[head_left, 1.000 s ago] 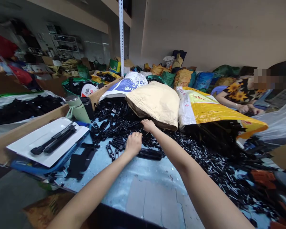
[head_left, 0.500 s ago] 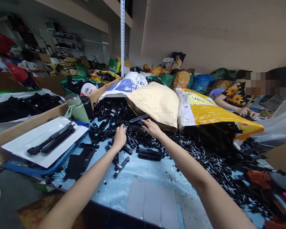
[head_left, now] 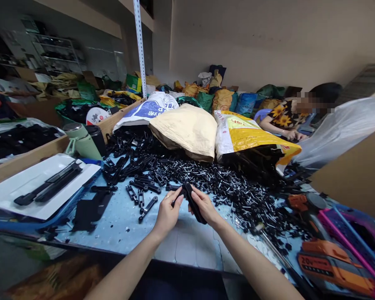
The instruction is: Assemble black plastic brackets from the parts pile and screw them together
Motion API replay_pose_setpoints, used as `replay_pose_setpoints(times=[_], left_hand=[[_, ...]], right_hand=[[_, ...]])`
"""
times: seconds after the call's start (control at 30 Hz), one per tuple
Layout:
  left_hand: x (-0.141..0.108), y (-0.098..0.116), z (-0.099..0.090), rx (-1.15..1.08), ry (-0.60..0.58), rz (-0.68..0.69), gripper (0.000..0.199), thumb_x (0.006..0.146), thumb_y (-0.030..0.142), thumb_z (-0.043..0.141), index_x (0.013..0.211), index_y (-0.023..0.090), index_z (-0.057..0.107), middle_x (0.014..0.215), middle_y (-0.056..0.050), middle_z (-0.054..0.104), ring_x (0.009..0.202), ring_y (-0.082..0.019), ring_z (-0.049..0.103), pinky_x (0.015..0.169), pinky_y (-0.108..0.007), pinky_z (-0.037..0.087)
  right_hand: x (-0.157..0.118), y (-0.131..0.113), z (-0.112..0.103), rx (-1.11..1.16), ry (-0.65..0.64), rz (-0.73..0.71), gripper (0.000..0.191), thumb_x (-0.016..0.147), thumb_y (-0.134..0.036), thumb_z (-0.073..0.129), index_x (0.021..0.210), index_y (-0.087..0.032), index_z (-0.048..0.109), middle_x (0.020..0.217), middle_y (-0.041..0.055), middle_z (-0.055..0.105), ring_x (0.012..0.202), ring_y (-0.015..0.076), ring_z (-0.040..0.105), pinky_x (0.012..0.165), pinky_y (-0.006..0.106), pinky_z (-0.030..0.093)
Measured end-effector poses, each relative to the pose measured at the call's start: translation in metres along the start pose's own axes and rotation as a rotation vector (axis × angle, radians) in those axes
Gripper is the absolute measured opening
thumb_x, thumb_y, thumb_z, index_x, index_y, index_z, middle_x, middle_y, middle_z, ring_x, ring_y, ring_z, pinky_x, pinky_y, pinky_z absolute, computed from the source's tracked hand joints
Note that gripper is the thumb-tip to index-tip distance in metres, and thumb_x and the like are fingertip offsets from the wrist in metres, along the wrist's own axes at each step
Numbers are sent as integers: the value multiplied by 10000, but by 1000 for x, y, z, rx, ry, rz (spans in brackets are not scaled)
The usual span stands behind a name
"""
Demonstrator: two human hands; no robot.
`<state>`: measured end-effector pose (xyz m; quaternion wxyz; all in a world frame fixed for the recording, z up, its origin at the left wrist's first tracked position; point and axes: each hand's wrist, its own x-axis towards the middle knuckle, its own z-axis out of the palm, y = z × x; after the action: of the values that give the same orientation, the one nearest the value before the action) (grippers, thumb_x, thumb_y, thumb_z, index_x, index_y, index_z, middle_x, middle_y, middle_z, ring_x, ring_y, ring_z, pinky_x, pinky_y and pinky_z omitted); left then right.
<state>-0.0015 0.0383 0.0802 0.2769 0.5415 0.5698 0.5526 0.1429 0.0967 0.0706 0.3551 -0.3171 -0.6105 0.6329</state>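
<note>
My right hand (head_left: 204,207) is closed round a long black plastic part (head_left: 195,208) with a rounded upper end, tilted over the front of the table. Just left of it, my left hand (head_left: 168,212) is pinched, its fingertips at a black piece against the upper end of that part. Whether these are one part or two, I cannot tell. Behind the hands another black bracket-like part (head_left: 172,188) lies by the heap of small black pieces with metal pins (head_left: 203,171). Several slotted black links (head_left: 148,209) lie to the left.
Bags stand along the back: blue-white (head_left: 150,109), beige (head_left: 187,129), yellow (head_left: 253,137). A white board (head_left: 46,210) with black parts and a green bottle (head_left: 83,141) are left. An orange power tool (head_left: 334,266) and pink-edged basket (head_left: 337,231) are right. A co-worker (head_left: 284,121) sits beyond.
Both hands have drawn back from the heap by the beige bag towards me and come together at a long black part. The view has turned right, showing more of the orange tool.
</note>
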Motion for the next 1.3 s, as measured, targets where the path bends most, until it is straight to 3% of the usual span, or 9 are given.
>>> replay_pose_setpoints(times=[0.17,0.37,0.53,0.63,0.7,0.87,1.0,1.17,1.3], left_hand=[[-20,15,5,139,-148,106,335,851,302,415,1139,195,549,875,-49,568,811,-153,547,739,-290,452],[-35,23,23,89,166,155,352,880,281,362,1195,196,492,996,-89,536,902,-170,536,769,-295,453],[-37,10,19,110,-5,199,328,878,274,361,1162,215,514,985,-73,550,881,-170,550,774,-314,463],[-49,-7,20,202,10,2,383,889,276,298,1247,206,411,1052,-103,528,750,-160,583,649,-314,498],[-56,-17,21,374,4,-23,427,872,243,318,1297,199,336,1142,-138,481,848,-201,579,696,-365,494],[-47,-22,21,763,-481,431,470,789,73,396,1197,299,455,1184,-67,498,1132,-251,416,970,-562,221],[-32,-17,23,904,-596,511,395,795,29,372,1100,232,517,915,-52,577,900,-190,517,924,-479,309],[-42,-21,15,888,-608,370,322,789,74,421,1055,206,544,887,-71,566,864,-216,510,786,-399,399],[-37,-16,16,392,-480,42,458,823,322,457,1265,239,367,1065,-83,525,934,-208,515,795,-379,431]], right_hand=[[-29,0,-14,-253,-82,-176,425,837,-390,466,1250,-289,444,885,17,496,507,46,501,467,208,457],[-48,5,12,-177,84,-297,426,872,-366,403,1296,-333,364,995,42,479,528,64,496,475,237,467],[-54,11,13,-321,11,-282,448,884,-362,379,1325,-333,302,1020,41,499,585,81,521,552,252,480],[-43,10,-14,-600,-89,-238,464,877,-379,391,1328,-313,304,1072,43,541,794,140,559,741,317,468],[-27,5,-46,-814,-15,-217,443,866,-380,409,1297,-288,371,1111,51,552,956,182,525,842,358,419],[26,-23,-142,-1274,743,72,435,857,-317,407,1248,-127,421,1192,173,488,1117,278,408,894,437,337],[51,-44,-188,-1293,877,308,379,778,-236,517,1110,-52,528,1017,226,574,1040,323,469,832,444,354],[20,-49,-200,-1169,866,308,334,803,-282,469,1071,-117,581,899,133,630,880,235,569,755,344,414],[-56,-31,-162,-824,650,197,497,808,-397,478,1231,-139,451,809,64,633,705,170,572,622,296,448]])
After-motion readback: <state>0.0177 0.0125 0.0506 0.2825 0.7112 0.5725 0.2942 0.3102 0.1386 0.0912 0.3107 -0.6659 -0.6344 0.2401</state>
